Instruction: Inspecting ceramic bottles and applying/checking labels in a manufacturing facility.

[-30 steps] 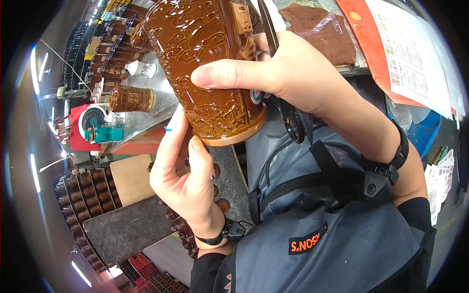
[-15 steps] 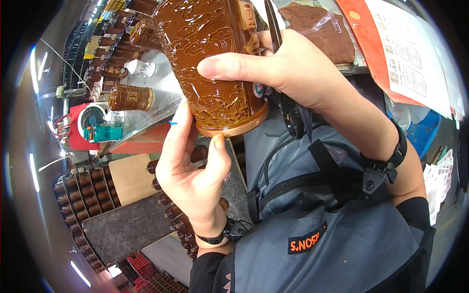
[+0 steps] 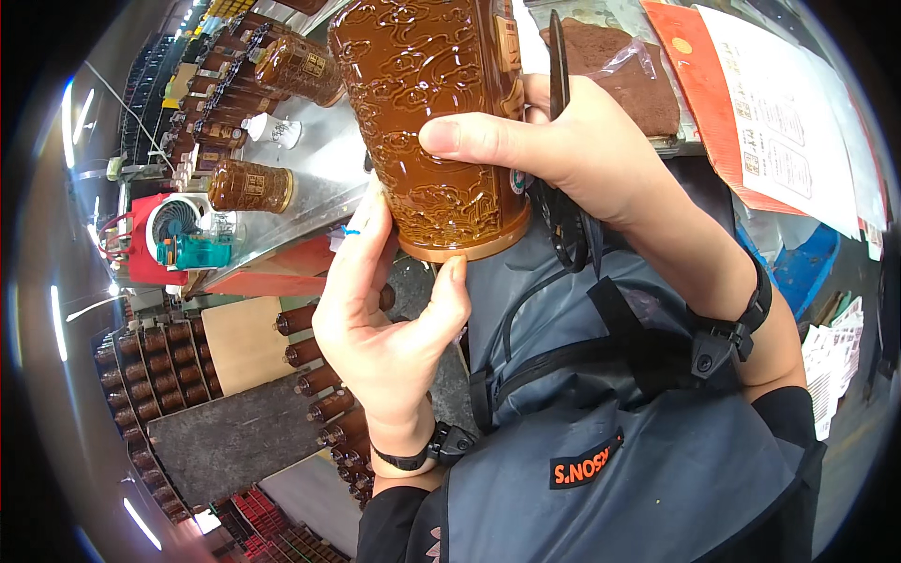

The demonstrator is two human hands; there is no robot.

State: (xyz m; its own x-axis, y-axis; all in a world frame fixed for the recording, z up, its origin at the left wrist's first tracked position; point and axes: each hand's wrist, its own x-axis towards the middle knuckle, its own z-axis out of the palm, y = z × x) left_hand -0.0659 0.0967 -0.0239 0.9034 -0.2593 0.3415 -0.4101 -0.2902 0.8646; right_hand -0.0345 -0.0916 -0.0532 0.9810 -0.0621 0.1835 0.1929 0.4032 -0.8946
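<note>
A glossy brown bottle (image 3: 413, 94) with raised swirling relief and a golden band at its base is held up in front of me, tilted slightly. My right hand (image 3: 572, 145) grips its side, thumb lying across the front. Black scissors (image 3: 560, 225) stay in the same hand, blade pointing up beside the bottle and handle hanging below the palm. My left hand (image 3: 394, 328) supports the bottle's base, thumb on the golden band and fingers behind it. A bit of blue (image 3: 351, 231) shows at one left finger. The bottle's top is cut off by the frame edge.
On the metal table (image 3: 328, 159) at left stand a brown bottle (image 3: 251, 186), a white cup-like piece (image 3: 273, 130) and a small fan (image 3: 175, 223). Rows of bottles (image 3: 155, 371) fill racks below. A brown cloth (image 3: 624, 70) and printed papers (image 3: 779, 122) lie at right.
The bottle and both hands have shifted a little to the right in the picture. Both hands keep their hold, and the scissors have moved along with the right hand.
</note>
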